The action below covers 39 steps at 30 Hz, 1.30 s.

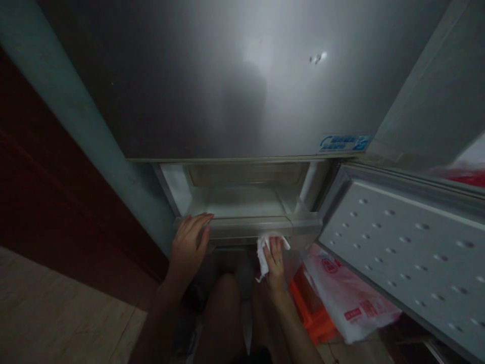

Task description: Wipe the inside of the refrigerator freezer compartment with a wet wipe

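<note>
A pale, empty drawer [246, 226] is pulled out of the lower part of a silver fridge [227, 81]. My left hand [189, 242] rests on the drawer's front left corner, fingers stretched flat over the rim. My right hand [275, 263] presses a crumpled white cloth [267, 245] against the drawer's front face, fingers closed on it.
The open lower fridge door [409, 253] with a dimpled white liner swings out to the right. A white plastic bag with red print [348, 298] lies over something orange [310, 313] on the floor. A dark red wall [49, 192] stands left. My knees [223, 313] are below.
</note>
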Motion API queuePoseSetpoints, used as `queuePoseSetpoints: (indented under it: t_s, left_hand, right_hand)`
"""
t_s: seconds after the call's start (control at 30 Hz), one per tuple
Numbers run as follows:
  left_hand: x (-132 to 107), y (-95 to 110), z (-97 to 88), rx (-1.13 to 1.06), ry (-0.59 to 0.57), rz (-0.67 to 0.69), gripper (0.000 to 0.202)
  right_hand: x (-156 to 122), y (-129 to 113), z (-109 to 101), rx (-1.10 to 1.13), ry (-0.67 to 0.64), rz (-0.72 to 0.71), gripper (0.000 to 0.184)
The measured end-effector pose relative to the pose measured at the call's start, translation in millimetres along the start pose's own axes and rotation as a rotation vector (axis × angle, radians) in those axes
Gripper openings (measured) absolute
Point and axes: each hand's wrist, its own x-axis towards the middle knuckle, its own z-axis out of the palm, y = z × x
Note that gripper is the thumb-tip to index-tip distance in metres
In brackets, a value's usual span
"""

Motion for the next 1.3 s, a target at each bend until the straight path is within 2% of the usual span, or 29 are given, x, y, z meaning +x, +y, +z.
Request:
queuePoseSetpoints:
  t_s: [0.23,0.43,0.53,0.6,0.77,0.93,1.0,1.1,1.2,1.3]
  left_hand:
    - [0,2,-1.1,0.017,-0.017,-0.003,0.031]
    - [0,3,-1.6,0.021,-0.013,0.009,0.03]
    - [0,3,-1.2,0.019,-0.01,0.016,0.031]
    - [0,2,-0.7,0.023,-0.008,0.016,0.031]
    - [0,0,0.8,0.025,-0.005,0.007,0.032]
    - [-2,-1,1.4,0.018,-0.01,0.01,0.032]
    - [-2,-1,1.2,0.015,-0.014,0.012,0.032]
    - [-1,-1,0.8,0.011,-0.005,0.018,0.032]
    - [-1,0,0.8,0.009,0.002,0.012,0.031]
    - [-1,0,0.8,0.007,0.003,0.011,0.031]
  right_hand:
    - [4,-28,69,-0.032,0.141,0.154,0.091]
    - [-5,-50,99,-0.021,0.06,0.099,0.097]
    - [-9,-51,102,-0.019,0.002,0.034,0.092]
    - [-10,-49,97,-0.009,-0.048,-0.029,0.085]
    - [-8,-43,63,0.05,-0.162,-0.224,0.069]
    - [1,-31,18,0.056,-0.107,-0.2,0.063]
    - [5,-21,9,0.04,-0.06,-0.15,0.062]
    - [10,-12,19,0.011,0.007,-0.089,0.064]
    - [11,-21,53,-0.007,0.058,-0.055,0.072]
    - [9,-41,87,0.0,0.039,-0.063,0.075]
